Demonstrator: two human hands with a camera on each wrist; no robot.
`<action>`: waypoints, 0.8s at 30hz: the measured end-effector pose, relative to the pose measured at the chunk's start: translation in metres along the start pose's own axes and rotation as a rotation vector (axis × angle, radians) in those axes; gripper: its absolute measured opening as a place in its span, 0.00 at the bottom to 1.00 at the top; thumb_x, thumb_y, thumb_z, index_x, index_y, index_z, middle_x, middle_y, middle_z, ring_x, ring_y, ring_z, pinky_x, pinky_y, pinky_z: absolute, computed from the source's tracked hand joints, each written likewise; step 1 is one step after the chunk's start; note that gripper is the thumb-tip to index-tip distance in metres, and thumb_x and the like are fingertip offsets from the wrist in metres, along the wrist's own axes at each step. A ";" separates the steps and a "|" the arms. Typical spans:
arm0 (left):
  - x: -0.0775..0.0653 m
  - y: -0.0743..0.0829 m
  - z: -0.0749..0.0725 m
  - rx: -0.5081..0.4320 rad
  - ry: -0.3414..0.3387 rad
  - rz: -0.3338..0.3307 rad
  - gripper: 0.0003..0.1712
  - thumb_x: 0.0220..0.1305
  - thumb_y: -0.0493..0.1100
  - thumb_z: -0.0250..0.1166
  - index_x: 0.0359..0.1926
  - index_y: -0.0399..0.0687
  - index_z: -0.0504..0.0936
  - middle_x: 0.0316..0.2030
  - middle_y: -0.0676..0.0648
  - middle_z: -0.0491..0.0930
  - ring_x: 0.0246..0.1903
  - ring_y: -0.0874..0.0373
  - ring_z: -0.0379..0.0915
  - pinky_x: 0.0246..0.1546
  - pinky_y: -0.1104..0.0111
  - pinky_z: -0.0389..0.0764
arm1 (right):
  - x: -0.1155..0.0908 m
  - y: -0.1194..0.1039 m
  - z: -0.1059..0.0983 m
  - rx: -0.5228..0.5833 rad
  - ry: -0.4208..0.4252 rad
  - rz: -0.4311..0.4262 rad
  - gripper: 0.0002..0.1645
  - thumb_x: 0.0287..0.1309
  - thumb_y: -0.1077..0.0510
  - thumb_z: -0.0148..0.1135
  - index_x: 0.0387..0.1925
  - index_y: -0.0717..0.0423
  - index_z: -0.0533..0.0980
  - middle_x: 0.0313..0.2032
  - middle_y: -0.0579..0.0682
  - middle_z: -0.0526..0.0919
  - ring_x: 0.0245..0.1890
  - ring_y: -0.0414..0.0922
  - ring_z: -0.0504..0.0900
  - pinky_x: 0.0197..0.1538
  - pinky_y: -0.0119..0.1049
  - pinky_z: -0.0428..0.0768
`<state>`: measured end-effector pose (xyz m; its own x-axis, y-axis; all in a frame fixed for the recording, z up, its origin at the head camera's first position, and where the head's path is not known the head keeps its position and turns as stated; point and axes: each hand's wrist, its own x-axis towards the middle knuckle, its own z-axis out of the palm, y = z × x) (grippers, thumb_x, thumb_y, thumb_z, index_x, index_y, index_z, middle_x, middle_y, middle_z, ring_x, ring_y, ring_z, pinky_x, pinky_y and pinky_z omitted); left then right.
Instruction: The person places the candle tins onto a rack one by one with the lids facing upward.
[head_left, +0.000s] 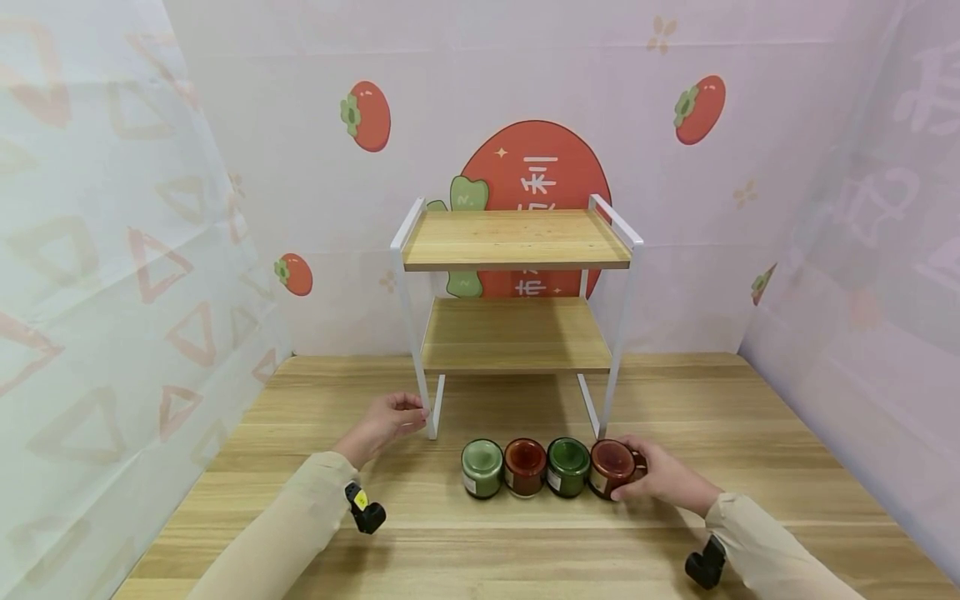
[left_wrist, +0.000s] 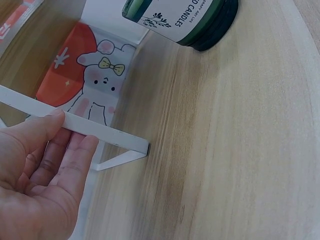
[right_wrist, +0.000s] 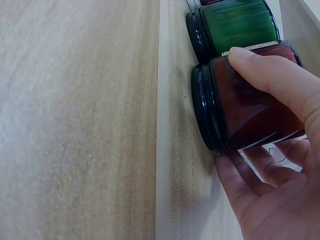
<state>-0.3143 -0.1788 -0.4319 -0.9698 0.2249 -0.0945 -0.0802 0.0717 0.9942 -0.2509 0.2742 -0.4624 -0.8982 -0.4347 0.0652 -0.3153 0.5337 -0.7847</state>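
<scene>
My left hand (head_left: 386,423) pinches the white metal leg of a two-tier wooden shelf (head_left: 517,242) near its foot. In the left wrist view the thumb lies against the white leg (left_wrist: 107,132) and the fingertips are on its other side. My right hand (head_left: 667,477) grips a brownish-red glass candle jar (head_left: 611,462), thumb on the near side and fingers behind. That jar stands upside down on its dark lid, at the right end of a row. Beside it are a dark green jar (head_left: 567,465), a red jar (head_left: 525,465) and a light green jar (head_left: 482,467).
The jars stand on a wood-grain table (head_left: 450,550), just in front of the shelf's open base. Printed cloth walls (head_left: 262,125) enclose the back and both sides. Dark wrist cameras (head_left: 366,508) are strapped to both sleeves.
</scene>
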 end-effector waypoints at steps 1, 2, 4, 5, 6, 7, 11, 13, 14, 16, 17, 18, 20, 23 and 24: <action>0.000 0.000 0.000 -0.001 0.003 -0.001 0.07 0.63 0.30 0.63 0.40 0.34 0.73 0.37 0.48 0.76 0.46 0.52 0.78 0.50 0.66 0.83 | 0.000 0.000 0.000 0.002 -0.001 0.002 0.46 0.37 0.55 0.80 0.57 0.68 0.69 0.50 0.57 0.81 0.51 0.55 0.78 0.58 0.52 0.75; 0.000 0.000 0.000 -0.001 0.005 -0.002 0.07 0.63 0.30 0.63 0.40 0.34 0.74 0.37 0.48 0.77 0.46 0.52 0.79 0.50 0.66 0.83 | 0.000 0.000 0.000 0.002 -0.002 0.002 0.46 0.37 0.55 0.80 0.57 0.68 0.69 0.50 0.57 0.81 0.51 0.55 0.78 0.58 0.54 0.75; 0.000 0.001 0.000 0.000 0.008 -0.003 0.07 0.63 0.30 0.63 0.40 0.34 0.74 0.37 0.47 0.77 0.46 0.52 0.79 0.50 0.67 0.83 | 0.000 0.000 0.000 0.002 -0.005 0.004 0.46 0.37 0.55 0.80 0.57 0.68 0.68 0.50 0.58 0.81 0.51 0.55 0.78 0.58 0.54 0.75; 0.000 0.000 0.000 0.003 0.006 0.000 0.06 0.63 0.30 0.62 0.40 0.34 0.74 0.36 0.47 0.77 0.45 0.52 0.79 0.50 0.66 0.84 | 0.000 -0.001 0.000 0.000 -0.007 0.003 0.46 0.37 0.54 0.80 0.57 0.68 0.68 0.50 0.58 0.80 0.51 0.55 0.78 0.58 0.52 0.76; 0.000 0.001 0.000 0.004 0.005 0.001 0.06 0.64 0.30 0.62 0.40 0.33 0.73 0.36 0.47 0.77 0.46 0.52 0.79 0.50 0.66 0.84 | 0.000 -0.001 0.000 -0.002 -0.009 0.003 0.46 0.38 0.54 0.80 0.57 0.68 0.68 0.50 0.58 0.80 0.51 0.55 0.78 0.57 0.50 0.76; 0.000 0.001 0.001 0.006 0.006 0.000 0.06 0.64 0.30 0.62 0.40 0.33 0.73 0.37 0.47 0.77 0.45 0.52 0.79 0.50 0.66 0.84 | 0.000 -0.001 0.000 -0.001 -0.012 0.003 0.46 0.38 0.54 0.80 0.58 0.68 0.68 0.50 0.58 0.80 0.51 0.55 0.78 0.57 0.47 0.77; 0.000 0.000 0.001 0.007 0.002 -0.001 0.06 0.65 0.29 0.60 0.41 0.32 0.73 0.37 0.47 0.77 0.46 0.51 0.78 0.51 0.66 0.83 | 0.000 -0.003 -0.001 -0.004 -0.021 0.002 0.46 0.39 0.54 0.79 0.58 0.68 0.67 0.51 0.58 0.80 0.51 0.55 0.78 0.55 0.35 0.78; 0.000 0.000 0.001 0.001 0.001 -0.004 0.06 0.65 0.29 0.60 0.41 0.32 0.72 0.37 0.47 0.77 0.47 0.51 0.78 0.51 0.66 0.83 | 0.000 -0.004 -0.001 -0.010 -0.022 0.002 0.46 0.39 0.54 0.79 0.58 0.68 0.67 0.51 0.58 0.80 0.51 0.55 0.78 0.54 0.33 0.78; 0.000 0.000 0.001 -0.001 -0.001 -0.002 0.06 0.65 0.29 0.60 0.41 0.32 0.72 0.37 0.47 0.77 0.47 0.51 0.78 0.52 0.65 0.83 | 0.000 -0.004 -0.001 -0.018 -0.023 0.002 0.46 0.39 0.54 0.79 0.58 0.68 0.67 0.51 0.58 0.80 0.51 0.55 0.78 0.54 0.34 0.78; 0.000 0.000 0.001 -0.004 -0.005 0.000 0.06 0.65 0.29 0.60 0.41 0.33 0.72 0.37 0.47 0.77 0.46 0.51 0.78 0.51 0.66 0.83 | 0.000 -0.005 -0.001 -0.038 -0.022 0.004 0.46 0.39 0.53 0.79 0.58 0.68 0.68 0.50 0.57 0.80 0.51 0.55 0.78 0.55 0.37 0.78; 0.000 0.001 0.001 -0.006 -0.006 0.000 0.06 0.65 0.29 0.61 0.41 0.33 0.72 0.37 0.47 0.77 0.46 0.52 0.78 0.51 0.66 0.83 | 0.000 -0.006 -0.001 -0.051 -0.021 0.004 0.46 0.39 0.53 0.79 0.57 0.68 0.68 0.50 0.57 0.80 0.51 0.54 0.78 0.55 0.40 0.78; 0.000 0.001 0.001 -0.008 -0.006 0.000 0.06 0.64 0.30 0.61 0.41 0.33 0.72 0.37 0.47 0.77 0.46 0.52 0.78 0.51 0.66 0.83 | 0.000 -0.007 -0.001 -0.062 -0.021 0.004 0.46 0.39 0.53 0.79 0.57 0.68 0.68 0.50 0.57 0.80 0.51 0.54 0.78 0.55 0.42 0.78; 0.000 0.001 0.001 -0.008 -0.006 0.000 0.06 0.64 0.30 0.61 0.41 0.33 0.72 0.37 0.47 0.76 0.46 0.52 0.78 0.51 0.66 0.83 | 0.001 -0.009 -0.001 -0.085 -0.021 0.000 0.45 0.39 0.52 0.79 0.57 0.68 0.68 0.50 0.56 0.81 0.50 0.54 0.79 0.55 0.46 0.78; 0.000 0.001 0.001 0.000 -0.007 0.000 0.06 0.65 0.29 0.60 0.41 0.33 0.72 0.37 0.47 0.76 0.46 0.52 0.78 0.52 0.66 0.83 | 0.002 -0.012 -0.001 -0.109 -0.024 -0.013 0.44 0.38 0.53 0.79 0.55 0.69 0.69 0.49 0.57 0.81 0.50 0.55 0.79 0.55 0.52 0.79; 0.000 0.001 0.001 0.001 -0.007 -0.001 0.06 0.65 0.29 0.60 0.41 0.33 0.72 0.37 0.47 0.76 0.47 0.52 0.78 0.52 0.66 0.83 | 0.002 -0.013 -0.001 -0.116 -0.024 -0.016 0.44 0.38 0.53 0.79 0.55 0.70 0.69 0.48 0.57 0.81 0.49 0.55 0.79 0.55 0.54 0.79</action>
<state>-0.3140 -0.1783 -0.4312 -0.9682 0.2314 -0.0954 -0.0805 0.0732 0.9941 -0.2491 0.2671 -0.4517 -0.8856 -0.4604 0.0610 -0.3640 0.6065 -0.7069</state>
